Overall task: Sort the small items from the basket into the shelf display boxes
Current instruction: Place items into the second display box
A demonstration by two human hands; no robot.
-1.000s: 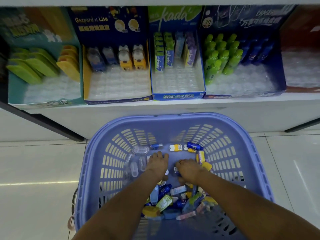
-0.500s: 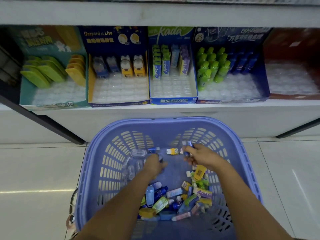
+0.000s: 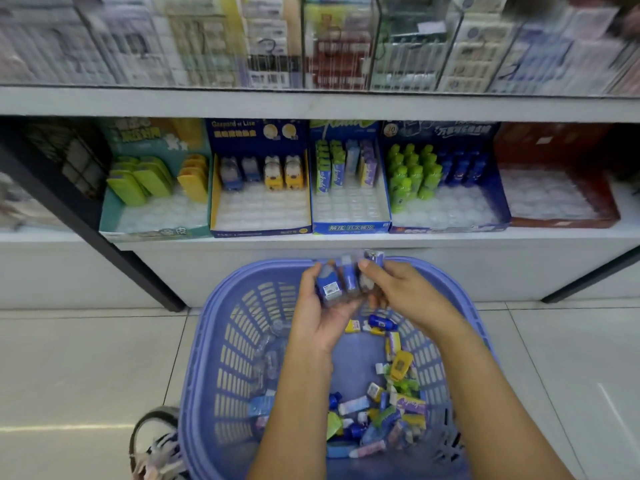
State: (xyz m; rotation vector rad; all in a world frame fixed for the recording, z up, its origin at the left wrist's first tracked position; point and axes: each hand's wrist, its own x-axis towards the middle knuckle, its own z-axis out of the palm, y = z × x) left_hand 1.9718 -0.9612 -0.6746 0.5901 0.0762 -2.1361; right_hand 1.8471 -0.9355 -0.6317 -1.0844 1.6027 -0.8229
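Curled round a cluster of small blue items (image 3: 337, 284): the fingers (image 3: 307, 282) of the left hand (image 3: 322, 317), gripping from the left and from beneath. Pressed on the right end of the same cluster: the thumb (image 3: 365, 265) of the right hand (image 3: 408, 296), with the other fingers tucked under it in a pinch. Hands meeting at the cluster, held above the far rim of the lilac slotted basket (image 3: 207, 327). Number of pieces in the grip not clear through the blur.

Lower down, inside the basket near its far wall: a dark blue bottle-shaped piece (image 3: 381, 322) just beside a small yellow piece (image 3: 352, 326). Further right and nearer: a larger yellow piece (image 3: 401, 365). At the near right of the basket floor: a heap of loose small items (image 3: 381, 414) in blue, green, purple and pink.

Beyond the basket, on the lower shelf (image 3: 346, 242), five display boxes side by side:
- At the far left, a teal box (image 3: 156, 220) with green and yellow pieces.
- Next, a dark blue box (image 3: 259, 213) with blue and yellow animal shapes.
- In the middle, a blue-fronted box (image 3: 349, 228) with upright green, blue and purple packs.
- Then a navy box (image 3: 446, 213) with green and blue bottle shapes.
- At the far right, a red box (image 3: 557, 202) lined with a clear moulded tray.

Above, blurred packages (image 3: 329, 46) along the upper shelf. At the near left, touching the basket, a shoe (image 3: 156, 441) on the pale tiled floor (image 3: 86, 358).
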